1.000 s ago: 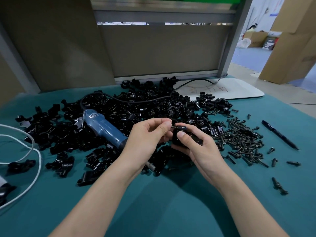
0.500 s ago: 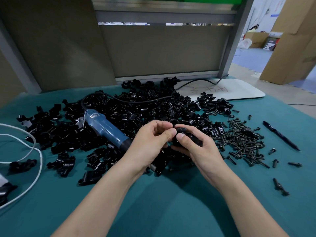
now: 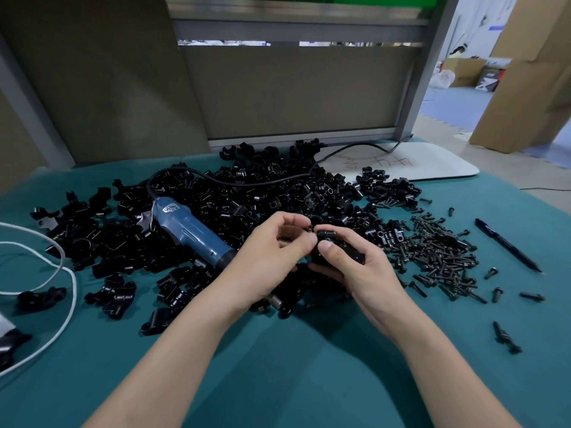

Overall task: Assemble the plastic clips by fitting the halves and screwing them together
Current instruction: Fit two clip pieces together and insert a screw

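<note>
A soft blue-green cloth covers the surface (image 3: 309,381). Behind it stands a flat grey-brown wall panel (image 3: 293,94) in a grey metal frame. To the right the room opens up, and tall brown cardboard boxes (image 3: 525,72) stand on the floor. A smooth white board (image 3: 432,163) with round corners lies at the far right of the surface.

A big heap of shiny black plastic clip halves (image 3: 247,193) spreads over the middle. A long, round blue power screwdriver (image 3: 188,233) lies on the heap, and its black cord (image 3: 247,182) runs back across it. Right of the heap is a pile of small dark screws (image 3: 438,251), then a thin black pen (image 3: 506,245). A white cord (image 3: 61,273) curls at the left edge.

Both hands are over the near side of the heap. The right hand (image 3: 355,267) has its grip curled round a black clip (image 3: 336,247), thumb on top. The left hand (image 3: 272,261) has a narrow grip, fingertips pinching the clip's top end; any screw there is too small to see
</note>
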{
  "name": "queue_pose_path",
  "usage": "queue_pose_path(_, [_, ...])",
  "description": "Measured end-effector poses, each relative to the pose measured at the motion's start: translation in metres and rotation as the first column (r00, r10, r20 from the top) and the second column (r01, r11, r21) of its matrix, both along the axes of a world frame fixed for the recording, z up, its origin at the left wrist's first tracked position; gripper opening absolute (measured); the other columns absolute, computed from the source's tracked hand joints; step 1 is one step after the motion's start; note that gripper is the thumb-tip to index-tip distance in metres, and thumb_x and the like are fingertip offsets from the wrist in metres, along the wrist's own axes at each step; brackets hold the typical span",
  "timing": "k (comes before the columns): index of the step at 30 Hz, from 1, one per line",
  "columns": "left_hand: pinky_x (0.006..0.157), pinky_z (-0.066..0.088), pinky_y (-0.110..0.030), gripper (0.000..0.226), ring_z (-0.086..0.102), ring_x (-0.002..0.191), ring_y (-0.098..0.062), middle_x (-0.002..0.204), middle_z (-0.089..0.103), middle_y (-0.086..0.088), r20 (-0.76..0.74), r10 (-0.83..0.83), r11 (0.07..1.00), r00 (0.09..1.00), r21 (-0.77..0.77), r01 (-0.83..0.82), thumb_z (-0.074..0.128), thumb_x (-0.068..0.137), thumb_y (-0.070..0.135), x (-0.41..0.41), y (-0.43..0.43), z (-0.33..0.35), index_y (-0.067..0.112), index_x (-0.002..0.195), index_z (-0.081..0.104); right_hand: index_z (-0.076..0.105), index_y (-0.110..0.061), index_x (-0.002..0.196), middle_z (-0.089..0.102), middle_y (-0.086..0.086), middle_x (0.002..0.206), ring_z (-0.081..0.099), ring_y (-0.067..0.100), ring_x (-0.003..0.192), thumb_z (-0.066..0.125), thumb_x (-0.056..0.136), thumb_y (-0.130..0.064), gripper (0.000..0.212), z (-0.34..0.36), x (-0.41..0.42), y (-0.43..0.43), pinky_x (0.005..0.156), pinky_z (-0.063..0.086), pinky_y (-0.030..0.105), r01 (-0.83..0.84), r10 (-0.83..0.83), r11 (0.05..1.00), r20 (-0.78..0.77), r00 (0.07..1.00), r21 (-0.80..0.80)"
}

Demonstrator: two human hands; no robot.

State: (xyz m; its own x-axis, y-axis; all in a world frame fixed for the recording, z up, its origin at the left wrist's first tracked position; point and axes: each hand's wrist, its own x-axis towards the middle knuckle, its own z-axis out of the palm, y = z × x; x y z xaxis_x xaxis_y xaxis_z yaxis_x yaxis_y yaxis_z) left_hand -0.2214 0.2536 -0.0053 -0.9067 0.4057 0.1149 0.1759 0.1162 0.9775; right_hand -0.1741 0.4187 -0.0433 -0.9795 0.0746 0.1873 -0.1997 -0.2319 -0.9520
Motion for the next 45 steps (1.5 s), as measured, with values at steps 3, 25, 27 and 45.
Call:
queue_pose_path(3, [0.06,0.053,-0.019,0.017,0.064,0.068,0.0,0.088,0.069,0.008,0.036,0.055,0.998,0.998,-0.021,-0.054,0.06,0.098,0.039,0.001,0.0,0.001,0.024,0.1,0.067,0.075,-0.024,0.12,0.073,0.008,0.124,0.069,0.026,0.119,0.077,0.086,-0.038,0.037,0.0,0.0,0.0,0.095,0.059,0.036,0.0,0.0,1.0,-0.005,1.0,0.012])
queue_pose_path(25, [0.073,0.053,-0.027,0.021,0.066,0.075,-0.003,0.084,0.072,0.008,-0.099,0.062,0.977,0.993,-0.197,-0.08,0.057,0.1,0.041,0.003,-0.001,-0.001,0.025,0.094,0.07,0.077,-0.025,0.117,0.075,0.005,0.119,0.071,0.023,0.114,0.078,0.084,-0.036,0.035,0.0,0.002,0.001,0.093,0.06,0.037,-0.015,0.014,0.999,0.024,1.0,0.029])
queue_pose_path(27, [0.074,0.05,-0.016,0.004,0.065,0.08,0.0,0.092,0.071,0.008,-0.15,0.019,0.987,0.989,-0.154,-0.042,0.064,0.098,0.026,0.004,-0.001,0.001,0.026,0.101,0.067,0.077,-0.023,0.116,0.075,0.005,0.118,0.071,0.023,0.113,0.079,0.087,-0.032,0.031,0.0,0.0,0.003,0.092,0.06,0.036,-0.007,0.007,1.0,0.027,1.0,0.017])
queue_pose_path(45, [0.102,0.032,-0.034,0.036,0.05,0.112,-0.016,0.115,0.057,0.008,-0.561,-0.359,0.583,0.746,-0.759,-0.29,0.039,0.104,0.054,0.044,0.033,-0.038,0.027,0.119,0.057,0.064,0.004,0.115,0.076,0.016,0.106,0.075,0.025,0.103,0.066,0.099,-0.023,0.031,0.018,0.007,0.053,0.08,0.061,0.025,0.247,-0.266,0.528,0.119,0.957,-0.813])
